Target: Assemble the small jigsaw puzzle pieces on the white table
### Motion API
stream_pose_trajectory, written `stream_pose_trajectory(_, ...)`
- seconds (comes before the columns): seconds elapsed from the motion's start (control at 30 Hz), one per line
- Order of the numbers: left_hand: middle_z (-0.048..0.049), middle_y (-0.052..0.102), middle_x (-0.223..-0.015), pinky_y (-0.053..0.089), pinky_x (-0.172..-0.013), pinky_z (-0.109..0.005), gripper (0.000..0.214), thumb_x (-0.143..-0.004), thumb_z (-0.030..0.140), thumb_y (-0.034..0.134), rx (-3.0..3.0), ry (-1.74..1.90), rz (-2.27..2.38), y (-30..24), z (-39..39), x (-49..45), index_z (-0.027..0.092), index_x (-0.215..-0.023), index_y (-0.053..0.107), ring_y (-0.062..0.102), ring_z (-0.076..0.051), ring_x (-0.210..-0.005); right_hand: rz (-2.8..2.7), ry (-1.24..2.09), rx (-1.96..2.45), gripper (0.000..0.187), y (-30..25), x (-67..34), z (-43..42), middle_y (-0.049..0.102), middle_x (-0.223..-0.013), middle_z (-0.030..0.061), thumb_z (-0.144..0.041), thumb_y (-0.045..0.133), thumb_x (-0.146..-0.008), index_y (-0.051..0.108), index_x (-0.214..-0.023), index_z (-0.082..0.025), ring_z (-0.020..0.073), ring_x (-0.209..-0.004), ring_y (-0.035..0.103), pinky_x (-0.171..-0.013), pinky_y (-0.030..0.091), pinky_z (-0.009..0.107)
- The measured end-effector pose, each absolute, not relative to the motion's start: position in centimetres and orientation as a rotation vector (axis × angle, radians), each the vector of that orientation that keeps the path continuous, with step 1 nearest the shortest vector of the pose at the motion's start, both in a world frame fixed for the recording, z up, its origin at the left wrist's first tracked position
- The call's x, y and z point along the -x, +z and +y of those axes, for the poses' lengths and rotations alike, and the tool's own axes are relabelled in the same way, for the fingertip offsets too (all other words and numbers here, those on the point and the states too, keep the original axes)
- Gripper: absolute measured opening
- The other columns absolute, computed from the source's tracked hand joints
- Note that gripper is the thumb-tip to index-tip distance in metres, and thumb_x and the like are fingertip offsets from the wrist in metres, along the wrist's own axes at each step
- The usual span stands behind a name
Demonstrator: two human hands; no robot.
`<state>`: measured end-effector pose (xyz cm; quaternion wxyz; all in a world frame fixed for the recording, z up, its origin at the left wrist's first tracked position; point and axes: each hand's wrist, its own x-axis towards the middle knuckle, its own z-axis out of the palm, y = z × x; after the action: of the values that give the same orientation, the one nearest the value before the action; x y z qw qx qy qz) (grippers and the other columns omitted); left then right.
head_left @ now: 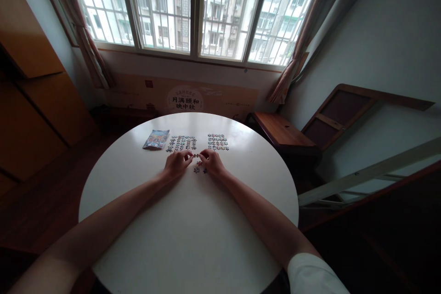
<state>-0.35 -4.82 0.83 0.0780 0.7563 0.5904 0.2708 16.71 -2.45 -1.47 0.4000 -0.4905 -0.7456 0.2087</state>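
Both arms reach forward over a round white table (165, 239). My left hand (177, 163) pinches a small brown jigsaw puzzle piece (196, 155) from the left. From the other side my right hand (211, 162) has its fingertips closed on that piece or one joined to it; I cannot tell which. Just below the hands lie a reddish puzzle piece (199, 163) and a dark one (196, 170), with another (205, 171) partly under the right hand. Beyond the hands, loose pieces lie in two groups, a left group (184, 142) and a right group (218, 142).
A colourful picture packet (156, 139) lies left of the pieces. Behind the table stand a printed cardboard panel (138, 92) and barred windows (165, 9). To the right are a wooden bench (282, 128) and a leaning wooden frame (339, 115); an orange cabinet (44, 110) is at left.
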Motion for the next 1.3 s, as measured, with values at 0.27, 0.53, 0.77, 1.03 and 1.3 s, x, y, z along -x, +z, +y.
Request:
stream_pose_trajectory(0.27,-0.0020,0.070,-0.074,0.038,-0.063,-0.025,0.028,-0.085,0.041,0.047,-2.417,0.719,1.762,1.02,-5.19,0.39,0.026,-0.091,0.071,0.062,-0.018,-0.071,-1.859,0.553,1.221,0.013,-1.10,-16.72,-2.66,0.064,-0.068,0.0016,-0.019,0.053,-0.080,0.065,-0.076,-0.014,0.0116,-0.058,0.062,-0.056,0.047,0.021)
stream_pose_trajectory(0.53,-0.0038,0.070,-0.077,0.037,-0.064,-0.024,0.034,-0.089,0.041,0.041,-2.488,0.684,1.775,0.81,-4.90,0.46,0.024,-0.090,0.071,0.063,-0.018,-0.075,-1.872,0.449,1.230,0.013,-1.28,-16.78,-2.33,0.064,-0.068,0.0019,-0.019,0.056,-0.079,0.067,-0.074,-0.015,0.0138,-0.066,0.060,-0.065,0.046,0.025)
stream_pose_trajectory(0.77,-0.0046,0.071,-0.079,0.038,-0.065,-0.024,0.035,-0.089,0.042,0.040,-2.473,0.662,1.821,0.60,-4.88,0.39,0.024,-0.094,0.069,0.064,-0.018,-0.074,-1.885,0.468,1.216,0.015,-1.39,-16.85,-2.26,0.065,-0.071,0.0026,-0.022,0.055,-0.082,0.067,-0.076,-0.016,0.0147,-0.068,0.060,-0.066,0.046,0.026)
stream_pose_trajectory(1.03,-0.0037,0.070,-0.074,0.038,-0.064,-0.024,0.033,-0.088,0.041,0.042,-2.447,0.690,1.795,0.59,-4.91,0.33,0.023,-0.094,0.069,0.063,-0.018,-0.072,-1.893,0.454,1.253,0.016,-1.21,-16.82,-2.41,0.064,-0.071,0.0025,-0.023,0.053,-0.084,0.065,-0.076,-0.016,0.0138,-0.068,0.059,-0.063,0.043,0.024)
stream_pose_trajectory(1.3,0.0002,0.070,-0.074,0.039,-0.063,-0.023,0.030,-0.086,0.040,0.047,-2.437,0.821,1.723,0.78,-5.00,0.47,0.026,-0.102,0.067,0.064,-0.016,-0.070,-1.879,0.447,1.265,0.016,-1.00,-16.77,-2.58,0.062,-0.070,0.0019,-0.023,0.051,-0.085,0.061,-0.074,-0.015,0.0129,-0.065,0.057,-0.061,0.040,0.023)
